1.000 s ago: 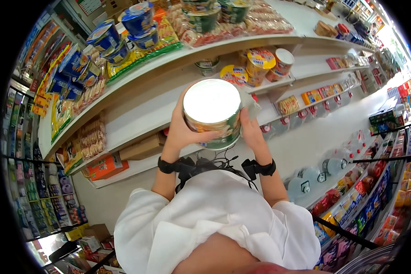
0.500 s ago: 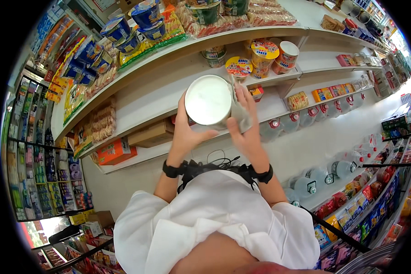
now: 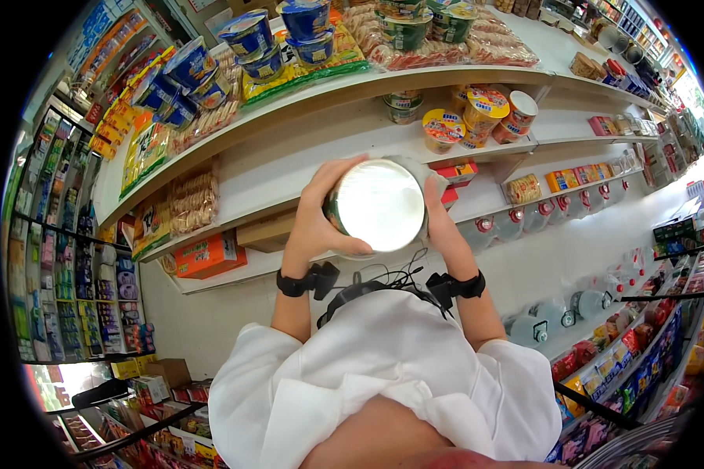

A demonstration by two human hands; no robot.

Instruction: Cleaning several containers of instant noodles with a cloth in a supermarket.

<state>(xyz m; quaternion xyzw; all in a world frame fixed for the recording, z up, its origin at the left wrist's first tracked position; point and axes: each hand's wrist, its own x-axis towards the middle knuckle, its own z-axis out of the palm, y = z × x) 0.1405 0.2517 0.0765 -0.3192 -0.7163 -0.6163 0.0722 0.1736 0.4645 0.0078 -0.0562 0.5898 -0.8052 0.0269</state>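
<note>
A round instant noodle cup (image 3: pixel 379 205) with a shiny pale end is held up before my chest, in front of the shelves. My left hand (image 3: pixel 314 219) wraps round its left side, the thumb along the near rim. On the other side, my right hand (image 3: pixel 444 225) presses a thin greyish cloth (image 3: pixel 435 181) against the cup's wall. Part of the cloth and most of the right fingers are hidden behind the cup. A strip of dark green wall shows near the left fingers. Both wrists wear black straps.
On the top shelf stand blue noodle cups (image 3: pixel 246 35) and green ones (image 3: pixel 405 31) over packs of noodles. Orange-yellow cups (image 3: pixel 485 109) sit one level lower. Large water bottles (image 3: pixel 512 223) line the floor at right, and an orange box (image 3: pixel 209 256) rests low at left.
The cup has tilted, so its end now reflects light and some green wall shows. Both hands moved slightly right with it. More of the right hand has gone behind the cup with the cloth.
</note>
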